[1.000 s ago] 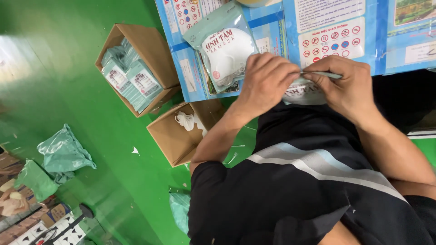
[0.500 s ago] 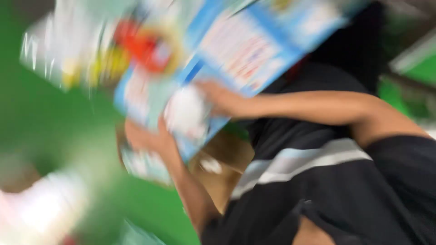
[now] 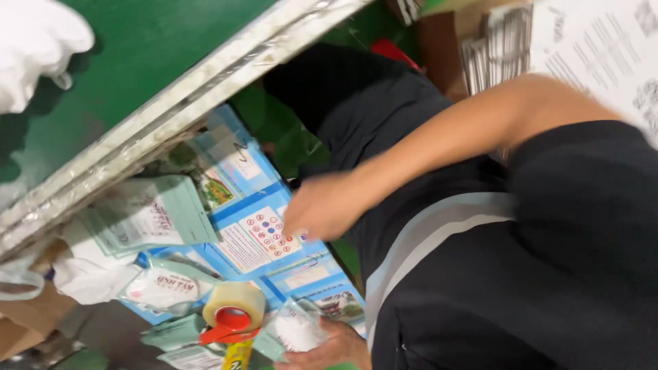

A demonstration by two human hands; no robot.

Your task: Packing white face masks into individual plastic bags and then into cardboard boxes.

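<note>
Tape roll [image 3: 234, 306] on printed sheet [image 3: 274, 240], pouch [image 3: 163, 288] left of it

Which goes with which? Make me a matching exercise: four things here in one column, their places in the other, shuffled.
1. tape roll
2. clear pouch of white powder
3. white bundle
4. right hand

A. held in the left hand
B. on the green surface, top left
C. on a red dispenser
D. over the blue printed sheet

Pairs: 1-C, 2-A, 3-B, 4-D
</note>
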